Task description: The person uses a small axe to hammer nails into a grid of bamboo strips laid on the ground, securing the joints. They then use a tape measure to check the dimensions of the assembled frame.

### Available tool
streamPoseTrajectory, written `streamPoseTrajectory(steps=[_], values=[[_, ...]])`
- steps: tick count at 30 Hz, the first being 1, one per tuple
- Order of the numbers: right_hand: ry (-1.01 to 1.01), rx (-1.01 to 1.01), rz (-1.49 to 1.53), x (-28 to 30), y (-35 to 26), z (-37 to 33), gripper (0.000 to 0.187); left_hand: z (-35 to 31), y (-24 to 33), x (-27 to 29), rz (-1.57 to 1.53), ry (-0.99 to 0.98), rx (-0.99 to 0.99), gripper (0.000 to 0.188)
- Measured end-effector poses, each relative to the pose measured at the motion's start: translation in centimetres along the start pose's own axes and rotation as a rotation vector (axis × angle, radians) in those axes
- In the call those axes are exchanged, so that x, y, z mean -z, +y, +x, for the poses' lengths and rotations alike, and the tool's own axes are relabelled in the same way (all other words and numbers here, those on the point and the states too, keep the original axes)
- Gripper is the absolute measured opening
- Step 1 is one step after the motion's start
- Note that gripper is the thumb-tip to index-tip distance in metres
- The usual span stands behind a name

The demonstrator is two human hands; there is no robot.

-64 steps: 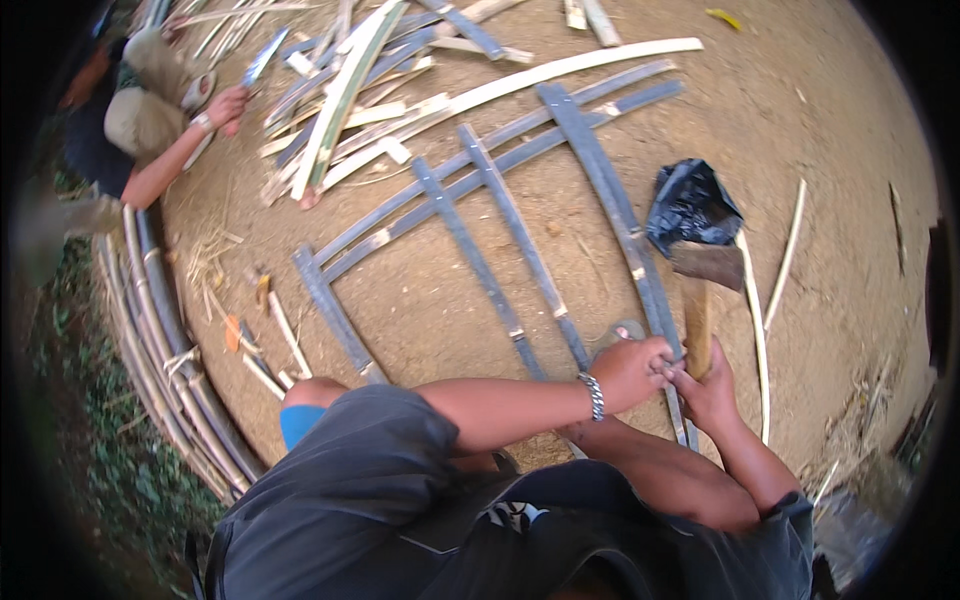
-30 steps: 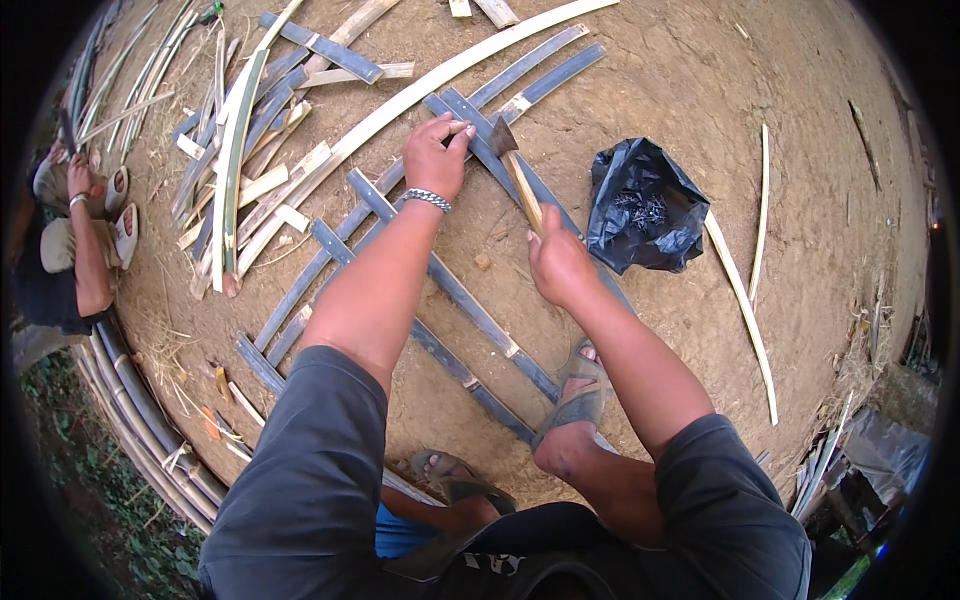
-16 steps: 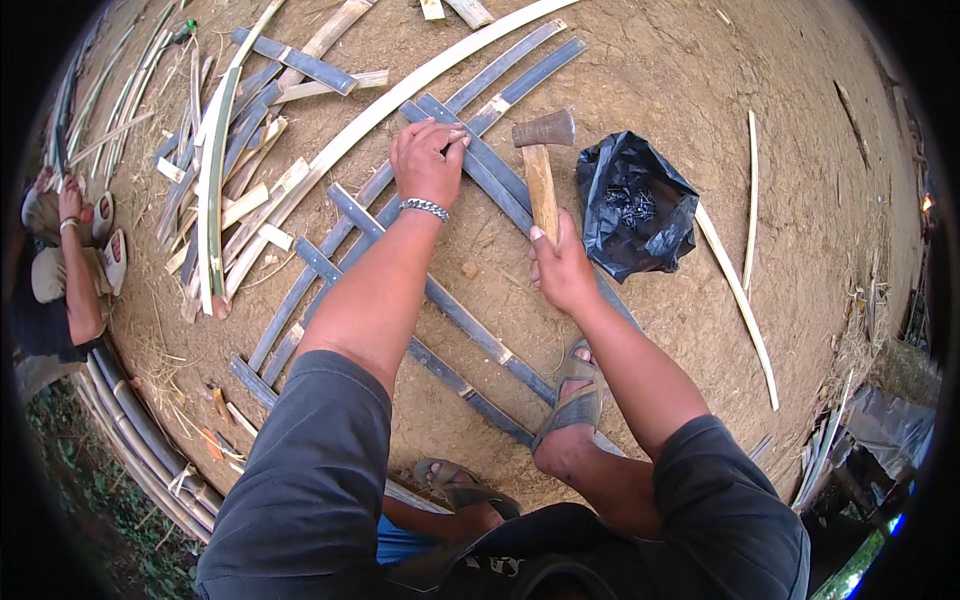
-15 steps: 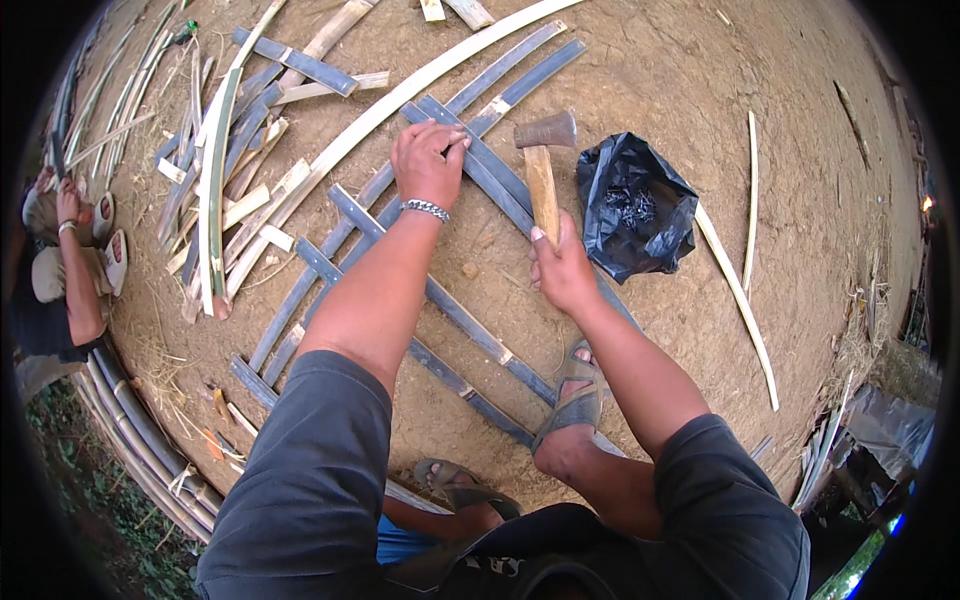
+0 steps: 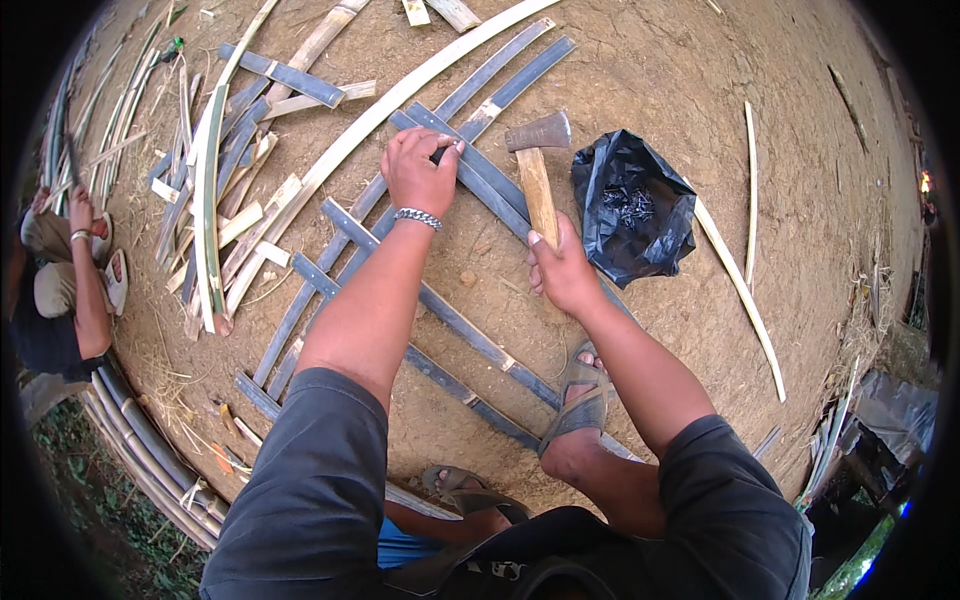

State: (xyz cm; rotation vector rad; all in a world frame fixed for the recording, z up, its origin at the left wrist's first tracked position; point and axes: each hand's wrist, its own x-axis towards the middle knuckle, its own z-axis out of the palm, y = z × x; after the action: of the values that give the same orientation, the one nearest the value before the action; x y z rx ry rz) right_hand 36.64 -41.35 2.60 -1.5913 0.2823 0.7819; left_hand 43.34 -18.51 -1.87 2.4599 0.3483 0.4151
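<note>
My right hand (image 5: pixel 560 265) is wrapped around the wooden handle of a hatchet (image 5: pixel 538 188), its rusty metal head pointing away from me above the ground. My left hand (image 5: pixel 422 172) rests on two dark bamboo slats (image 5: pixel 488 182) lying side by side, thumb and fingertips drawn together. Whatever sits between those fingertips is too small to make out. Beneath my hands, more slats cross one another in a lattice (image 5: pixel 462 325) on the dirt. Just right of the hatchet, a black plastic bag (image 5: pixel 636 240) stands open with a heap of nails (image 5: pixel 628 206) inside.
Split bamboo pieces (image 5: pixel 235 215) are piled at the left, beside a long pale strip (image 5: pixel 400 98) curving across. Thin strips (image 5: pixel 735 275) lie at the right. Another person (image 5: pixel 75 270) crouches at the far left, near bundled poles (image 5: pixel 150 445). My sandalled foot (image 5: pixel 577 405) stands beside the lattice.
The view has shifted slightly. Both my hands keep the same hold and place over the slats. At the far left, the other person's hands have moved, and a dark blade-like thing shows there.
</note>
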Motion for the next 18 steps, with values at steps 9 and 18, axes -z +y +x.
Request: streamPoseTrajectory(steps=[9,18], values=[[-0.016,-0.005,0.021,0.02,-0.16,0.0,0.04,-0.11,0.54,0.29,0.045,0.004,-0.029,0.013],[-0.018,0.002,-0.008,-0.06,-0.49,-0.05,0.039,-0.19,0.5,-0.17,0.054,0.055,-0.036,0.012]])
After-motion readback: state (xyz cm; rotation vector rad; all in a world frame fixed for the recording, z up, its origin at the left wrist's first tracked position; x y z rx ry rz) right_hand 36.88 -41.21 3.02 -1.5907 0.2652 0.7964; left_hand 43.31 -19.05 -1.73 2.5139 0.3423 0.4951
